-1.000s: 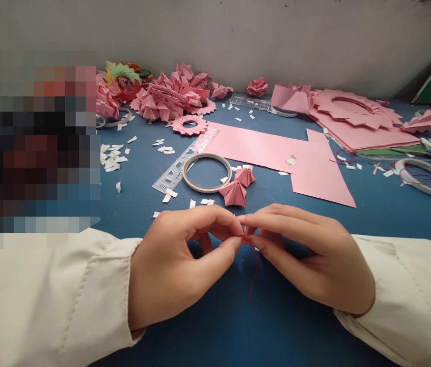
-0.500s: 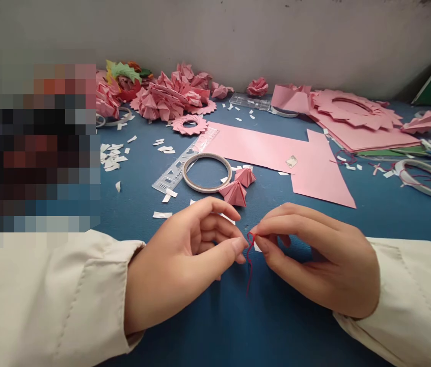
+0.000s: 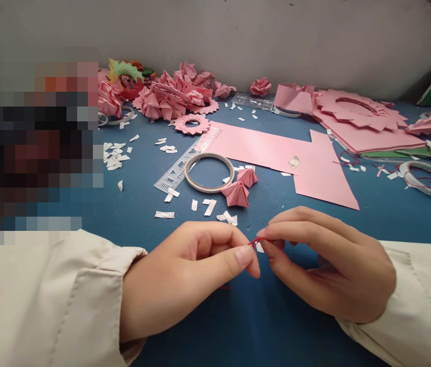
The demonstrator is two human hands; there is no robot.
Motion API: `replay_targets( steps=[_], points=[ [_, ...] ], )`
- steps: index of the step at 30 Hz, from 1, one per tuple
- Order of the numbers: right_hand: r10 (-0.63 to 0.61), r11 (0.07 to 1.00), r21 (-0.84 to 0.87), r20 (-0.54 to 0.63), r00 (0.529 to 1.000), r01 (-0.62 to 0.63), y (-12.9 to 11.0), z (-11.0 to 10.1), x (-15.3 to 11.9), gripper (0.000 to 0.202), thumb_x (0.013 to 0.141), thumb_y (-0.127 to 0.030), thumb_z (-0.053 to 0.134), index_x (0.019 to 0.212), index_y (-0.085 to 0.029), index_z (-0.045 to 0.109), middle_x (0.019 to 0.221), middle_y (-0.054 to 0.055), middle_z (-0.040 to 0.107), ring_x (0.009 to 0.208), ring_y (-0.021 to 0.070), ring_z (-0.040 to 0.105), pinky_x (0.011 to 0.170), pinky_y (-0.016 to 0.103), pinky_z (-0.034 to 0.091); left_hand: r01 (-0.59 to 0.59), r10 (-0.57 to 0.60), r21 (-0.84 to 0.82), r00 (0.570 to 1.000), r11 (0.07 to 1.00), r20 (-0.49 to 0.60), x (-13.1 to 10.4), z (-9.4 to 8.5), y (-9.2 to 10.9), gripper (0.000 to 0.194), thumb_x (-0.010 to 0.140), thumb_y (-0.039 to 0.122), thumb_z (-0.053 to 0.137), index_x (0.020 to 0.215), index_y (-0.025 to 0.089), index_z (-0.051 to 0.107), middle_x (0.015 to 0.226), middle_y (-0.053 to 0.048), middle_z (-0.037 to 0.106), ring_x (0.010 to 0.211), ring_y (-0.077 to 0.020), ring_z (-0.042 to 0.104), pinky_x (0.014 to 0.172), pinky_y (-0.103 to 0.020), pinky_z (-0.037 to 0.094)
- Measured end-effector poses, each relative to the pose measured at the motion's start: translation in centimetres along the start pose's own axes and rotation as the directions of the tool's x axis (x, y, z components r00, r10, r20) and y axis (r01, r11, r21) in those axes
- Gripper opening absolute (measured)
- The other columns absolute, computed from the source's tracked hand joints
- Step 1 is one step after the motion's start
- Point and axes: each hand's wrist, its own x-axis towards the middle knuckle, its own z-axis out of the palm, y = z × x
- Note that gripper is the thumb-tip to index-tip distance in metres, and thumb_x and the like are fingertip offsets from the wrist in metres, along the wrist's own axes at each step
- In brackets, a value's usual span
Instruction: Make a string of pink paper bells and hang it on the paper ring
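Observation:
A thin red thread (image 3: 256,241) runs between my two hands, low in the middle of the view. My left hand (image 3: 196,267) pinches one part of it between thumb and curled forefinger, and a bit of red shows below that hand. Close by on the right, my right hand (image 3: 326,265) grips the thread at its fingertips. Just beyond the hands, two small folded pink paper pieces (image 3: 236,194) lie against a roll of tape (image 3: 188,173). The tape overlaps a clear stencil ruler (image 3: 169,179).
Pink paper sheets (image 3: 257,147) lie behind the tape. Folded pink flowers (image 3: 162,99) are heaped at the back left, a pink paper ring (image 3: 383,114) at the back right. Another tape roll (image 3: 410,181) sits right. White scraps (image 3: 114,157) are scattered about. A blurred block covers the left.
My left hand's fingers have closed on the thread, whose end hung loose before. The thread now stretches sideways between both hands, and my right hand has shifted slightly right.

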Motion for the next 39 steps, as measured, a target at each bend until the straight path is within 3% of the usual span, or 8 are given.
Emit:
replay_targets(
  steps=[4,11,18,24,35,39],
  points=[
    [-0.006,1.000,-0.008,0.001,1.000,0.006,-0.13,-0.10,-0.08,0.013,0.076,-0.002,0.059,0.082,-0.013,0.060,0.067,0.004,0.062,0.058,0.0091,0.057,0.052,0.021,0.049,-0.013,0.013,0.047,1.000,0.999,-0.003,-0.07,-0.22,0.05,0.028,0.086,0.036,0.049,0.073,0.016,0.062,0.050,0.007,0.034,0.047,-0.0063,0.030,0.041,-0.016,0.026],
    [-0.039,0.999,-0.030,0.006,0.999,0.039,0.11,-0.27,-0.06,0.015,0.075,0.000,0.058,0.082,-0.013,0.060,0.068,0.004,0.063,0.058,0.0085,0.057,0.052,0.021,0.049,-0.038,0.038,0.015,0.998,0.999,-0.040,0.45,-0.29,0.02,0.029,0.086,0.034,0.050,0.074,0.015,0.067,0.044,0.008,0.026,0.042,-0.0052,0.021,0.038,-0.018,0.016],
    [-0.028,1.000,0.008,-0.002,1.000,0.028,0.02,-0.16,-0.19,0.016,0.074,0.001,0.058,0.083,-0.013,0.059,0.067,0.003,0.062,0.059,0.0083,0.056,0.052,0.020,0.049,0.025,-0.016,0.080,0.994,0.996,-0.112,0.06,0.02,-0.18,0.025,0.084,0.034,0.049,0.073,0.019,0.065,0.047,0.006,0.031,0.045,-0.0074,0.028,0.039,-0.016,0.026],
    [0.070,0.991,0.109,0.075,0.995,-0.078,-0.10,-0.18,-0.03,0.017,0.075,-0.001,0.053,0.080,-0.018,0.053,0.068,0.001,0.057,0.056,0.0085,0.050,0.049,0.020,0.046,-0.004,0.036,0.227,0.990,0.974,-0.135,0.21,0.23,-0.18,0.022,0.081,0.030,0.048,0.068,0.018,0.062,0.053,0.004,0.039,0.049,-0.0081,0.032,0.042,-0.019,0.024],
    [0.160,0.963,0.210,0.046,0.986,-0.166,0.05,0.34,-0.89,0.017,0.077,-0.003,0.050,0.081,-0.019,0.053,0.074,0.001,0.054,0.061,0.0099,0.046,0.052,0.023,0.042,-0.026,0.043,0.200,0.996,0.979,-0.083,0.02,-0.03,0.07,0.029,0.086,0.037,0.045,0.069,0.018,0.058,0.054,0.005,0.034,0.051,-0.0088,0.032,0.045,-0.020,0.024],
    [0.236,0.901,0.323,0.200,0.951,-0.291,-0.01,0.09,-0.58,0.018,0.077,-0.009,0.054,0.093,-0.019,0.054,0.084,0.003,0.054,0.068,0.0117,0.049,0.057,0.025,0.043,-0.047,0.068,0.234,0.994,0.971,-0.083,0.08,0.08,-0.05,0.025,0.086,0.032,0.044,0.069,0.018,0.056,0.055,0.005,0.036,0.051,-0.0086,0.032,0.044,-0.020,0.024]
  ],
)
